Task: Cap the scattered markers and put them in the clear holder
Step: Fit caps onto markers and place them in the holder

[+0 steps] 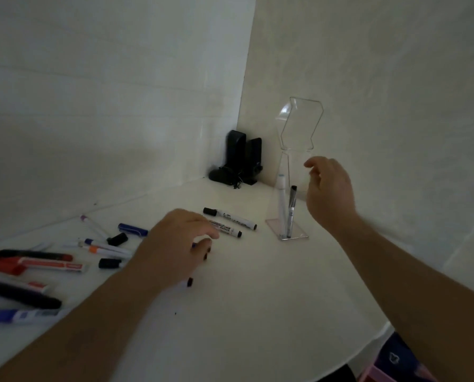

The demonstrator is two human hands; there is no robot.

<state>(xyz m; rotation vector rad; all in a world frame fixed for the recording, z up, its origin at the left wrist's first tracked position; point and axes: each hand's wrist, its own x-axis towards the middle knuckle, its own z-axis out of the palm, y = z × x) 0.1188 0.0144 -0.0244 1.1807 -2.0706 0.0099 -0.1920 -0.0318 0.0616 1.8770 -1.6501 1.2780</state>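
- The left hand (175, 238) lay low over the white tabletop (257, 299), palm down, fingers (211, 234) curled; something small and dark showed under them, but I could not tell if they were clamped on it.
- The right hand (329, 188) was raised beside the clear holder (288, 216), fingers loosely apart, holding nothing.
- The holder stood upright near the wall corner, and its tall back plate rose above the right hand.
- Two markers were inside the holder: a white one (281, 199) and a thin black-capped one (291, 210), both leaning upright.
- Two white markers with black caps (230, 217) lay side by side on the tabletop, between the left hand and the holder.
- More markers lay scattered to the left: a blue one (132, 229), an orange-banded one (103, 250), a red one (48, 264), and a purple one (20, 315) near the edge.
- Loose black caps (117, 239) lay among them.
- One small black piece (190, 281) lay just beside the left wrist.
- A black object (238, 161) stood in the far corner, well apart from the markers.
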